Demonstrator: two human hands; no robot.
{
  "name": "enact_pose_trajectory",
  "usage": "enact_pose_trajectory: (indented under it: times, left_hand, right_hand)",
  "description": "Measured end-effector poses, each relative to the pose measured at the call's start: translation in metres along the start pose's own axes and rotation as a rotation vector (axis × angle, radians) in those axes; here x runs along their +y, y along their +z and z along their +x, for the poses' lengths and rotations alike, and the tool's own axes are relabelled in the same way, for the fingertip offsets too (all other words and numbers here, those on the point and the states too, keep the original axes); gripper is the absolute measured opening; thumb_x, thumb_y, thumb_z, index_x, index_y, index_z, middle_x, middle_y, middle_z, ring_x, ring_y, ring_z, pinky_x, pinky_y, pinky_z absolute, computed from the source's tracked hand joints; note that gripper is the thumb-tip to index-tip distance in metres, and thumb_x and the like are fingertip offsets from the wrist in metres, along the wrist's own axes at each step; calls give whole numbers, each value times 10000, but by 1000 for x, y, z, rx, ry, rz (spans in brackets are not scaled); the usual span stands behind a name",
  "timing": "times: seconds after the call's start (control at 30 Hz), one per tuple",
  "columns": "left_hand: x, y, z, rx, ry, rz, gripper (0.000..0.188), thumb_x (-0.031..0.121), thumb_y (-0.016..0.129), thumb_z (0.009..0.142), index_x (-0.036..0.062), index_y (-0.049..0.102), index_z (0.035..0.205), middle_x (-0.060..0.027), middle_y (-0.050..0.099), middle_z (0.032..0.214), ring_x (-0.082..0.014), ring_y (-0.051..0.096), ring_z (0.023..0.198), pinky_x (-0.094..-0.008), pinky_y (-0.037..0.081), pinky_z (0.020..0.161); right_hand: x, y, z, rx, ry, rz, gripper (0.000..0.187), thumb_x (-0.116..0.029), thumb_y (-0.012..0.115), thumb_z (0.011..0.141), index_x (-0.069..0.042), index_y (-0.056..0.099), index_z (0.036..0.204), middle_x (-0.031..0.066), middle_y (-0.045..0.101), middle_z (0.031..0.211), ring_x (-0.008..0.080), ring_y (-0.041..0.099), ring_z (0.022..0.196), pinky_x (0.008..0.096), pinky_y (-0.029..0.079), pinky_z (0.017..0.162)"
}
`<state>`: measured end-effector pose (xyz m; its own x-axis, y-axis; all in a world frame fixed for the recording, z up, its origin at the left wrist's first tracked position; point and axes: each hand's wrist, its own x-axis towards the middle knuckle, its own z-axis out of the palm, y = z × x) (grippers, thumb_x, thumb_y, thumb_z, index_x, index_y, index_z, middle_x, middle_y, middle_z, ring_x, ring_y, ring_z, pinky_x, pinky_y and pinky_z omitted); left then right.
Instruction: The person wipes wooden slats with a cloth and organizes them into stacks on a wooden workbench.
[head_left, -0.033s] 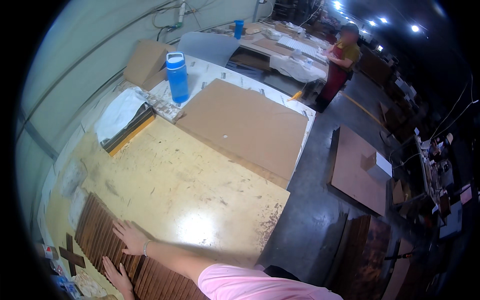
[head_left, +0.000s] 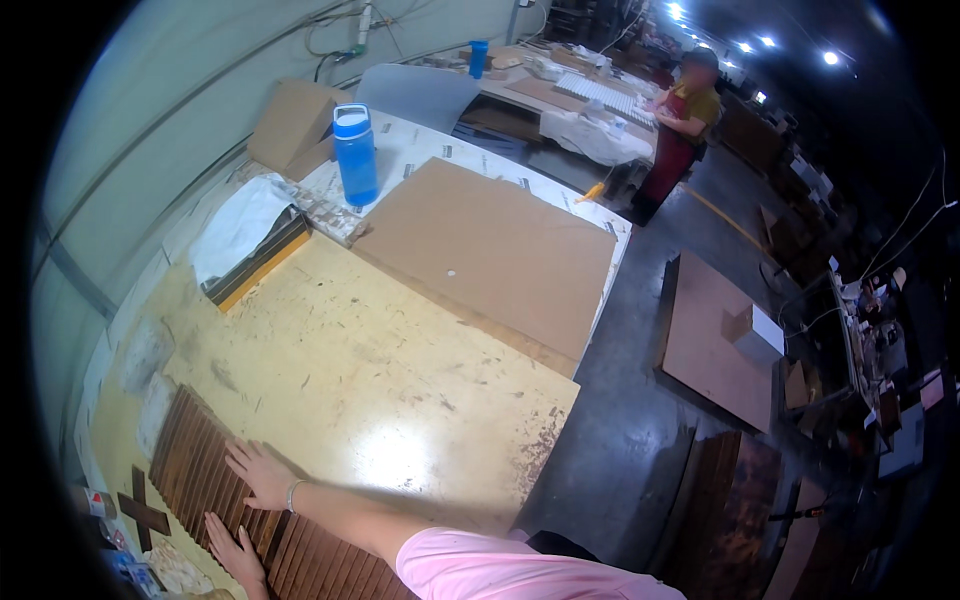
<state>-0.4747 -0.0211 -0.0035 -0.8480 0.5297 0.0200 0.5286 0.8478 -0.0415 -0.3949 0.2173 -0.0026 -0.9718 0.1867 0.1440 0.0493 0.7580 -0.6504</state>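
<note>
Left hand (head_left: 233,551) and right hand (head_left: 262,472) both open, flat on dark brown ribbed wooden panel (head_left: 195,470), gripping nothing, worn yellow worktable (head_left: 380,370) beyond the fingers, blue plastic bottle (head_left: 356,154) far ahead

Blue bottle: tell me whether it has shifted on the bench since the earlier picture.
No. The blue bottle stands at the same spot, just left of the far corner of the brown board, as before.
</note>
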Motion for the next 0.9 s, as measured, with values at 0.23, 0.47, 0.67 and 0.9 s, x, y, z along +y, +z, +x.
enact_pose_trajectory:
  times: [0.23,0.47,0.67,0.9]
  left_hand:
    - [-5,5,-1,-1,-3,-7,665,330,485,1036,113,258,1622,-79,251,1688,-292,230,1547,-537,176,1226]
    - [8,-6,3,-41,-32,25,645,369,441,1060,125,251,1626,-74,246,1689,-293,221,1549,-525,158,1238]
    - [45,-53,-9,112,153,-85,657,412,565,1022,-71,473,1458,-269,476,1508,-393,442,1414,-451,325,1196]
    - [51,-65,-8,98,150,-110,615,311,621,1004,-89,473,1447,-283,476,1500,-400,435,1417,-444,313,1210]
  right_hand:
    - [-5,-12,-3,-82,10,39,955,-450,707,847,50,307,1555,276,106,1670,394,115,1556,513,147,1260]
    - [0,-15,-1,-110,18,32,959,-449,693,861,48,278,1569,276,84,1675,388,75,1565,515,131,1264]
    - [-2,-13,1,-143,19,39,961,-450,678,878,43,247,1581,268,63,1680,388,52,1567,514,121,1267]
    - [3,-4,5,-130,31,80,1005,-467,703,854,45,238,1583,265,49,1682,393,45,1568,524,117,1267]
